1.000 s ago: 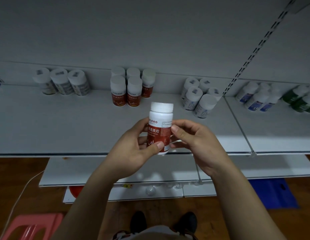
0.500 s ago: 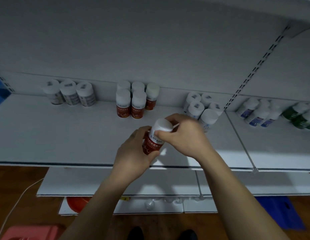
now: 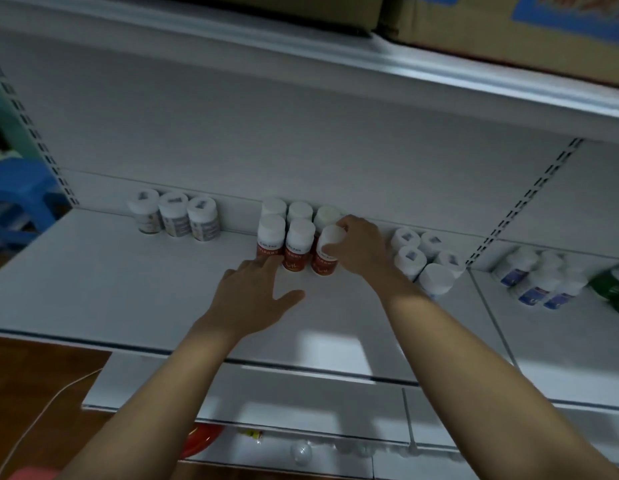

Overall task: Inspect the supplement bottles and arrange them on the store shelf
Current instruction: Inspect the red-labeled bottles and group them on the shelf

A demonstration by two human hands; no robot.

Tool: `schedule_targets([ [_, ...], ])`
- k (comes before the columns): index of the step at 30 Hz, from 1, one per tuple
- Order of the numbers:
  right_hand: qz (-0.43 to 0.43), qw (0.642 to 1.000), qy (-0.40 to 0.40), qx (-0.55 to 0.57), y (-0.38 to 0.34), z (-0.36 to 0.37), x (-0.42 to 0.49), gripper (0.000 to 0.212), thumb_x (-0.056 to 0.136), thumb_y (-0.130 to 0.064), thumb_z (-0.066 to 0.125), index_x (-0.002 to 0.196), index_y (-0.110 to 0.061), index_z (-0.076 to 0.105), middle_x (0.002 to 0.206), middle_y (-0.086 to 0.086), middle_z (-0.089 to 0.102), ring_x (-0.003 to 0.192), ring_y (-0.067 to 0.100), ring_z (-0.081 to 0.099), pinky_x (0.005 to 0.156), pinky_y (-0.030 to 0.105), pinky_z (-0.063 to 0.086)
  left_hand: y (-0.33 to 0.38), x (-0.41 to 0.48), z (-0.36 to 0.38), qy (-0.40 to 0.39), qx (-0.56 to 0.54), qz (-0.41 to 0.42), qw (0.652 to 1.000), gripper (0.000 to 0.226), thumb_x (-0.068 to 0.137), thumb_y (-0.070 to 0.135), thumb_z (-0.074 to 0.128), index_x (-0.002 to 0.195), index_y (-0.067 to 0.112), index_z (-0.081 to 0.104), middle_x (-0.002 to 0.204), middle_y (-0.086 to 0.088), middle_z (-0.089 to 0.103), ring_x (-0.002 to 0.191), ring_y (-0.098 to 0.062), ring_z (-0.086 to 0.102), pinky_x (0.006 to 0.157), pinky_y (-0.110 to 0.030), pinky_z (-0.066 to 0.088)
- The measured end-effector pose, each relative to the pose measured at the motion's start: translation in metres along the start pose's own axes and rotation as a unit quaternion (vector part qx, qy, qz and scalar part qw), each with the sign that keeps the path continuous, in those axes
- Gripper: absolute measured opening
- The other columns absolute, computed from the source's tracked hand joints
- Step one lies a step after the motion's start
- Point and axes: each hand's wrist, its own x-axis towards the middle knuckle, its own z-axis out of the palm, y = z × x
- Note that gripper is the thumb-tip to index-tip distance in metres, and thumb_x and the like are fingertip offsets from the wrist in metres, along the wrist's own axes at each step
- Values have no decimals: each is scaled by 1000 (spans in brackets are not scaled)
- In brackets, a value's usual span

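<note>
A white-capped bottle with a red label point(image 3: 324, 258) stands on the white shelf point(image 3: 110, 271) at the right end of the front row of red-label bottles point(image 3: 285, 242). My right hand point(image 3: 361, 249) grips it by the cap and upper side. My left hand point(image 3: 257, 294) lies open over the shelf, fingers stretched toward the base of the front-left red-label bottle point(image 3: 270, 239). Three more red-label bottles stand behind, against the back wall.
Three grey-label bottles point(image 3: 178, 218) stand at the back left. A cluster of white bottles point(image 3: 425, 263) sits just right of my right hand. Blue-label bottles point(image 3: 540, 280) and a green one point(image 3: 612, 287) fill the right bay. Cardboard boxes point(image 3: 508, 22) sit overhead.
The red-label bottle went from in front of me, held in both hands, forward onto the shelf beside the red group. My left hand has come off it and spread open.
</note>
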Motion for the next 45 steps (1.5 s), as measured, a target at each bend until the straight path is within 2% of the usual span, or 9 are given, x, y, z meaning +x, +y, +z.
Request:
schedule_targets([
  [6,12,999,6,43,-5,13,11,54,80,-27,76,123,-9,51,120,11,62,110,30,57,78,29,38,-5,-3,-6,7,-14,-14,1000,71,90,60,52,147,28,24,136,-1,52,122,-25,50,96,-38,38],
  [10,16,997,-36,69,-5,7,19,63,80,-27,75,130,-8,41,123,12,59,113,30,56,81,33,44,-7,-4,-6,8,-13,-21,1000,71,90,60,51,147,28,24,135,-1,53,121,-24,51,95,-38,39],
  [15,53,994,40,91,-5,-15,40,49,85,-38,65,126,-13,54,119,8,64,113,27,58,81,27,40,-6,-5,-9,13,-4,-15,1000,68,90,59,51,145,27,28,131,-1,54,118,-24,52,93,-37,39],
  [18,54,997,1,47,-14,-17,54,39,82,-46,69,97,-11,60,95,3,60,98,26,58,68,27,40,-3,-5,-10,14,2,-6,1000,61,91,59,51,141,26,34,131,0,53,117,-24,52,92,-37,38],
  [21,70,997,-26,23,-25,-10,64,47,76,-49,74,68,-14,44,70,1,49,78,26,56,50,28,32,-1,-7,-10,13,2,-2,1000,57,91,59,50,138,27,38,130,1,54,116,-23,52,92,-36,38],
  [29,109,993,27,31,-20,-4,68,39,73,-32,78,95,-4,64,98,14,70,91,32,69,68,32,53,0,-14,-10,5,-5,-11,1000,58,91,58,50,141,30,37,132,3,53,119,-22,51,95,-37,37],
  [33,124,988,76,47,-1,-28,59,49,65,-32,74,103,-3,66,103,14,69,95,32,67,66,29,44,5,-15,-11,5,-2,-4,1000,58,92,58,50,141,30,36,133,3,52,121,-21,50,95,-35,35],
  [38,60,983,169,46,13,-73,22,41,80,-35,68,118,-20,66,122,4,65,111,26,61,86,27,43,28,-16,-13,11,-18,38,999,58,92,57,51,141,31,36,140,7,49,126,-18,47,95,-34,35],
  [45,27,985,141,95,16,-107,-69,25,83,-36,67,106,-29,74,96,-5,71,74,8,61,65,8,43,68,-27,-14,-11,-78,86,993,71,90,56,56,149,30,26,152,9,35,132,-18,41,98,-33,37],
])
